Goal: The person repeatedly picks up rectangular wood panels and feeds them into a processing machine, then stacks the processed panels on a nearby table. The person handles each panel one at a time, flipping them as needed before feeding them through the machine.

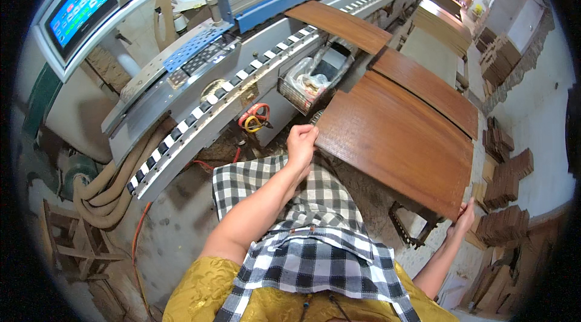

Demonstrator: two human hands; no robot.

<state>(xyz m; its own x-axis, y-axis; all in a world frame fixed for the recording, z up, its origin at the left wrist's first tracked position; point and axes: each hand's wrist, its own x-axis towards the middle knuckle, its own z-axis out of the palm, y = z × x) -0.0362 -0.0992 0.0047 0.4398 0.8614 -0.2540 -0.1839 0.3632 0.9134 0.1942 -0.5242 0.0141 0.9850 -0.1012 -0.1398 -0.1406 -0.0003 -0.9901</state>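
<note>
A wide brown wood-grain panel [399, 140] lies before me, held at its two near corners. My left hand [301, 146] grips its left corner, the thumb near the top face. At the right corner, my right hand [461, 220] has its fingers at the edge, partly hidden by the panel. Just beyond lies a narrower brown panel [426, 90]. Another brown board [340, 25] reaches from there onto the machine's chain conveyor track [236, 79].
An edge-banding machine with a blue beam [290, 2] and a control screen [82, 8] stands at left. A wire basket [290, 95] and orange-handled scissors [254, 117] hang on its side. Board stacks [442, 27] stand far right; corrugated hoses [97, 206] lie lower left.
</note>
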